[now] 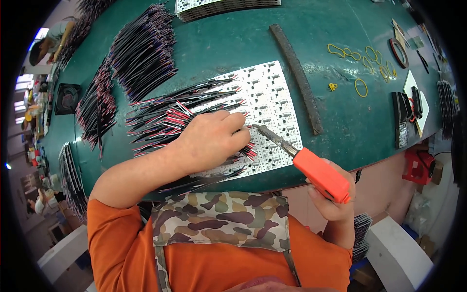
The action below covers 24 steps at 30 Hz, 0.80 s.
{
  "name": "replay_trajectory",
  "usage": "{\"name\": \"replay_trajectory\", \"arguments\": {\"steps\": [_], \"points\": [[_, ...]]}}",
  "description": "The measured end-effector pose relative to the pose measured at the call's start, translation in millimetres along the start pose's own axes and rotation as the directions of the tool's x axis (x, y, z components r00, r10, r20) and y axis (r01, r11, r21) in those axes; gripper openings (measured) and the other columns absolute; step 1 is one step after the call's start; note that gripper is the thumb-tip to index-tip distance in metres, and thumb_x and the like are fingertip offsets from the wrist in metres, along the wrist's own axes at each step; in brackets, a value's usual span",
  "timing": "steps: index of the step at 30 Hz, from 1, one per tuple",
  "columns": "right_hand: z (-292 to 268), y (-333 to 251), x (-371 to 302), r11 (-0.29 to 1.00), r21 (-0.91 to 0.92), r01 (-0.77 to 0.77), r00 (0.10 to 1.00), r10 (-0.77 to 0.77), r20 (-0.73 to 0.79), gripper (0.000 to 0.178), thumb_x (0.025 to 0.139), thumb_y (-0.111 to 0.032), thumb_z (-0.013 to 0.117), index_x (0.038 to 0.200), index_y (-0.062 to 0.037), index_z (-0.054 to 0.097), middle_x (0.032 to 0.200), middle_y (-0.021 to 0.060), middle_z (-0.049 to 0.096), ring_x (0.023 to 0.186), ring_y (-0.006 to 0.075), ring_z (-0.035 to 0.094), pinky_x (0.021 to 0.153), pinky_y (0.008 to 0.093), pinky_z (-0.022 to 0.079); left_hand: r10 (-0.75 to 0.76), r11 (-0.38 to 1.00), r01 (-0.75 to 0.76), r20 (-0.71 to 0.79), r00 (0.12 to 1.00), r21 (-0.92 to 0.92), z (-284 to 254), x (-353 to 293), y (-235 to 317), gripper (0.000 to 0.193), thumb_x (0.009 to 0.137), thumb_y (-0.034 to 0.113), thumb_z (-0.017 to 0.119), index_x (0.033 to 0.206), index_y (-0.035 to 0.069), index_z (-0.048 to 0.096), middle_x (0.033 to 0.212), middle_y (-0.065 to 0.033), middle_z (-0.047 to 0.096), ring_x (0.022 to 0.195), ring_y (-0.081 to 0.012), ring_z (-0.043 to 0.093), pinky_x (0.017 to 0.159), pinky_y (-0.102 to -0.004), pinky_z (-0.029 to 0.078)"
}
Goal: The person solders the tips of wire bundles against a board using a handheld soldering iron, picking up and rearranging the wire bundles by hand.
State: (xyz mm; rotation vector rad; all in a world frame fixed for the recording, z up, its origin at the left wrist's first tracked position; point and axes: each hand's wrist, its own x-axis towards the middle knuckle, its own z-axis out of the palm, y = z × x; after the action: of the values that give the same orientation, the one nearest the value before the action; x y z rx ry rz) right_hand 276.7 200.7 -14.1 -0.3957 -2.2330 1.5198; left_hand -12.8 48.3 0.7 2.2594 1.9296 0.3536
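My left hand (214,138) rests on a white circuit board panel (272,104) and pinches a thin red-and-black wire against it. A fan of red-and-black wire pairs (165,119) lies under and left of this hand. My right hand (333,204) grips the orange handle of a soldering iron (318,173). Its dark metal tip reaches left and touches the board just beside my left fingertips.
Large bundles of black wires (141,48) lie at the back left of the green table (224,48). A dark strip (299,80) lies right of the board. Yellow rubber bands (360,87), tape rolls and small black parts sit at the right. More stacked boards (224,7) lie at the far edge.
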Motion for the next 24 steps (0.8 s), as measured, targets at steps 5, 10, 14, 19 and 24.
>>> {"name": "replay_trajectory", "arguments": {"steps": [5, 10, 14, 19, 24], "points": [[-1, -1, 3, 0.998, -0.006, 0.061, 0.998, -0.061, 0.022, 0.054, 0.075, 0.002, 0.069, 0.126, 0.0083, 0.054, 0.091, 0.0121, 0.068, 0.076, 0.0184, 0.066, 0.072, 0.0310, 0.053, -0.005, 1.000, 0.005, 0.015, 1.000, -0.017, -1, 0, -1, 0.023, 0.075, 0.014, 0.062, 0.097, 0.006, 0.062, 0.084, -0.0070, 0.052, 0.075, -0.0253, 0.059, 0.058, -0.0378, 0.051], [-2, -6, 11, 0.989, -0.063, 0.133, 0.991, -0.131, 0.039, 0.054, 0.075, 0.002, 0.070, 0.127, 0.0079, 0.053, 0.091, 0.0118, 0.069, 0.077, 0.0181, 0.066, 0.074, 0.0327, 0.054, -0.007, 1.000, 0.007, 0.009, 1.000, -0.029, -1, -1, -1, 0.023, 0.075, 0.014, 0.062, 0.097, 0.006, 0.062, 0.085, -0.0073, 0.053, 0.076, -0.0258, 0.059, 0.059, -0.0384, 0.051], [-7, -3, -3, 0.995, -0.058, 0.076, 0.997, -0.075, 0.012, 0.056, 0.076, 0.000, 0.070, 0.128, 0.0082, 0.053, 0.092, 0.0119, 0.069, 0.077, 0.0175, 0.066, 0.075, 0.0318, 0.054, -0.016, 1.000, 0.017, 0.014, 1.000, -0.026, -1, 0, 0, 0.023, 0.076, 0.014, 0.062, 0.098, 0.006, 0.062, 0.085, -0.0072, 0.053, 0.075, -0.0257, 0.059, 0.059, -0.0384, 0.051], [-8, 0, -10, 1.000, -0.021, 0.017, 1.000, -0.017, -0.024, 0.054, 0.071, -0.001, 0.076, 0.121, 0.0081, 0.058, 0.110, 0.0225, 0.069, 0.092, 0.0325, 0.071, 0.080, 0.0374, 0.056, -0.012, 1.000, 0.012, 0.011, 1.000, -0.021, -1, -1, -1, 0.023, 0.076, 0.013, 0.061, 0.098, 0.006, 0.063, 0.085, -0.0066, 0.053, 0.074, -0.0251, 0.060, 0.058, -0.0377, 0.051], [-4, 1, -11, 1.000, -0.007, -0.012, 0.999, 0.012, -0.030, 0.052, 0.070, -0.001, 0.076, 0.119, 0.0081, 0.059, 0.112, 0.0240, 0.068, 0.097, 0.0350, 0.071, 0.083, 0.0391, 0.056, -0.019, 0.999, 0.022, 0.062, 0.998, -0.034, -3, 1, -1, 0.010, 0.078, 0.014, 0.060, 0.084, 0.006, 0.060, 0.088, -0.0079, 0.056, 0.080, -0.0255, 0.062, 0.062, -0.0384, 0.054]]}}
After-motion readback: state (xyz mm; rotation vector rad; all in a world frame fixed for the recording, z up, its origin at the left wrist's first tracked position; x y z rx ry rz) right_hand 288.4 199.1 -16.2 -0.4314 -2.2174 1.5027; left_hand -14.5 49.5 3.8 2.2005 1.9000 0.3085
